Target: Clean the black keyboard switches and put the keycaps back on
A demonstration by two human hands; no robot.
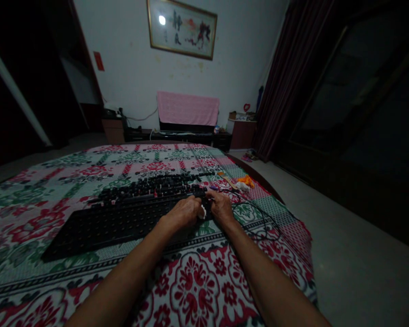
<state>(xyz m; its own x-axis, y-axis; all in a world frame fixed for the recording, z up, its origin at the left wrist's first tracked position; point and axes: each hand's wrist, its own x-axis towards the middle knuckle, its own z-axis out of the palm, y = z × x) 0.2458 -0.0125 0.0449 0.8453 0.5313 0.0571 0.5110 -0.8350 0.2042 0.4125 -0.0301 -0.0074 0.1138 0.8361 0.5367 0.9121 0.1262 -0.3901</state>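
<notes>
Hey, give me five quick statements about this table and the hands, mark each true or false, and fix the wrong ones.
1. Both hands, left hand and right hand, are at the right part of the keyboard. True.
2. The loose keycaps lie on the near side of the keyboard. False: they lie beyond its far edge.
3. Something white shows at the left hand. True.
4. The tablecloth is plain blue. False: it is patterned, with red, green and pale areas.
5. The orange item lies left of the keyboard. False: it lies beyond the right hand, near the table's right edge.
</notes>
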